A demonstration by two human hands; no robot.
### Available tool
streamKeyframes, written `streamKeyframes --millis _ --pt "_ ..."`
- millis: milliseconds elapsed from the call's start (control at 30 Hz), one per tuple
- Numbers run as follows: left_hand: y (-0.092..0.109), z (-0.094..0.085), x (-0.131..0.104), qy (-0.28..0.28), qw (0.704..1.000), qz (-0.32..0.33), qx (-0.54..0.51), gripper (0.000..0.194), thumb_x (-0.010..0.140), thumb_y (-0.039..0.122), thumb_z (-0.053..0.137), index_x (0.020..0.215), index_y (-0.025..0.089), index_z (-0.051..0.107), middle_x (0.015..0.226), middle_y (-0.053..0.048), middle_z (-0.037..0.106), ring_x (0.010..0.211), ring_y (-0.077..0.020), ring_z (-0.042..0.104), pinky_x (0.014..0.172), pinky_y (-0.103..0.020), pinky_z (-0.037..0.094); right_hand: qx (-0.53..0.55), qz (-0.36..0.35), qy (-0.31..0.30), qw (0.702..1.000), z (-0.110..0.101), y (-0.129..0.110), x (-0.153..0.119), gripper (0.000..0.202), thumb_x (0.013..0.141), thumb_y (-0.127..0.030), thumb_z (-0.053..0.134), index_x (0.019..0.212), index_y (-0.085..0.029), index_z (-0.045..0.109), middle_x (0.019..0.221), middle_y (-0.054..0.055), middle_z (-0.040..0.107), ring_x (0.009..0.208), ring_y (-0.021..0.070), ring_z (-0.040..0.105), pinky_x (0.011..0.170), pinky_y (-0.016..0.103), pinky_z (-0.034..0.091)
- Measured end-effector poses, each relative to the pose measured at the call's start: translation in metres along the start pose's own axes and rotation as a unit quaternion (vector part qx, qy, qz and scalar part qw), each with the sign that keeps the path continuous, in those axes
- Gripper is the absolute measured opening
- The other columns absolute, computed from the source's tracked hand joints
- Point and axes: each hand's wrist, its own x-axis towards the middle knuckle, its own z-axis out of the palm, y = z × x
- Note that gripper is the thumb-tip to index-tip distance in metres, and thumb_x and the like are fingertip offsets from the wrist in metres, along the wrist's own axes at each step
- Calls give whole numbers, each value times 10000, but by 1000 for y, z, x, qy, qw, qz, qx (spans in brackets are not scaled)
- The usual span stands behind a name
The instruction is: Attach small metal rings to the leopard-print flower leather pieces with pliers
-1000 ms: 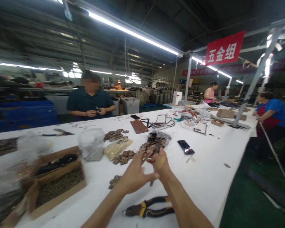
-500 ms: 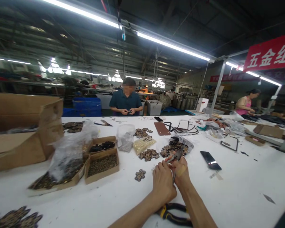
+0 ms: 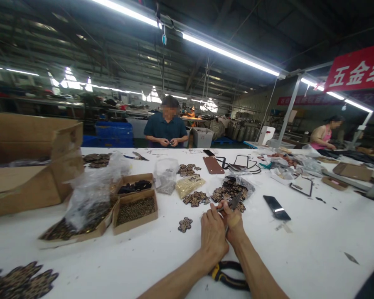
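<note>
I have both hands together over the middle of the desk (image 3: 162,265), and I read the step in hand as two-handed work with the pliers (image 3: 234,202). The pliers sit between the hands, well in from the desk's right edge, jaws slanting up and away toward the far edge. The fingers of my right hand (image 3: 235,224) are closed around them just behind the jaws. The fingers of my left hand (image 3: 214,232) curl in against the tool; its palm is turned from my camera, so I cannot tell how far they close or whether a small piece is caught in there.

As I judge it, the next move calls for a firm right-hand hold and the left fingertips kept clear of the jaws. Within reach, a flower-shaped piece (image 3: 185,224) lies apart from the left hand, toward the desk's left, while a patterned pile (image 3: 226,190) in clear plastic sits just beyond the jaws, toward the far edge. Nearer me, the black-and-yellow handles (image 3: 230,283) of another tool lie partly hidden by my arms, so I would leave room for my wrists there.
</note>
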Motion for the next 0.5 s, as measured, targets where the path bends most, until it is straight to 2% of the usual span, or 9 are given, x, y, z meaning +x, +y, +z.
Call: streamKeyframes --millis 133,300,400,500 --pt "3 4 -5 14 1000 -16 21 960 563 88 656 1444 -20 290 1303 -243 471 1177 -355 437 1069 -513 289 -17 6 5 1000 2 0 0 350 673 -426 847 851 -188 663 786 19 684 777 202 679 798 387 572" --pt "0 7 -7 19 999 -21 15 821 671 57 586 1441 -34 317 1256 -247 497 1129 -342 471 1027 -506 342 -40 17 6 999 4 -1 -7 373 618 -371 885 829 -193 635 770 11 687 779 209 682 777 368 572" --pt "-3 10 -9 15 1000 -18 14 855 651 57 601 1450 -36 309 1304 -264 468 1164 -359 452 1044 -515 330 -46 29 7 998 5 -1 -10 425 577 -321 907 862 -197 616 777 9 690 759 219 687 745 370 570" --pt "-5 15 -7 14 1000 -12 24 890 632 62 607 1464 -17 300 1322 -250 460 1192 -360 436 1059 -506 317 -45 26 7 999 5 0 -6 427 565 -285 906 856 -198 606 758 -16 675 704 180 667 721 328 553"
